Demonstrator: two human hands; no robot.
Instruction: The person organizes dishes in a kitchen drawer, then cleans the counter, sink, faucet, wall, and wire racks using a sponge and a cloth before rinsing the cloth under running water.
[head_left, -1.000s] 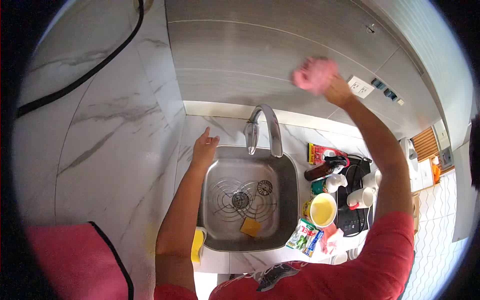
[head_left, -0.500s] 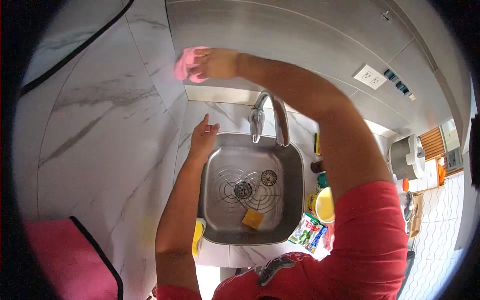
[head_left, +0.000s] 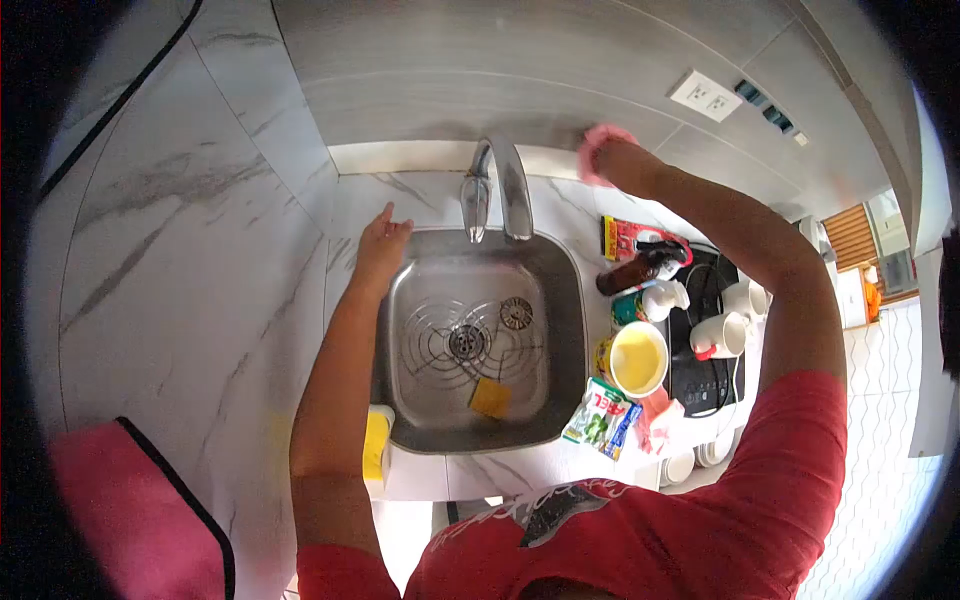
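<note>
My right hand (head_left: 624, 164) presses a pink cloth (head_left: 592, 160) to the lower part of the grey wall (head_left: 440, 100), right of the faucet (head_left: 513, 190). The cloth is blurred and partly hidden behind the hand. On the left, my left hand (head_left: 384, 243) rests at the back left corner of the steel sink (head_left: 578, 380), fingers apart and holding nothing. Inside the sink lie a yellow sponge (head_left: 490, 398) and a round drain strainer (head_left: 516, 313).
Right of the sink stand a yellow tub (head_left: 638, 360), a dark bottle (head_left: 635, 272), a spray bottle (head_left: 662, 298), a detergent packet (head_left: 602, 415) and white mugs (head_left: 718, 336). A yellow-and-white container (head_left: 376, 450) sits at the sink's front left. A wall outlet (head_left: 706, 95) is above.
My right hand has carried the pink cloth along the wall from the left corner to the right of the faucet, and lower. My left hand stays by the sink corner. The view has shifted right.
</note>
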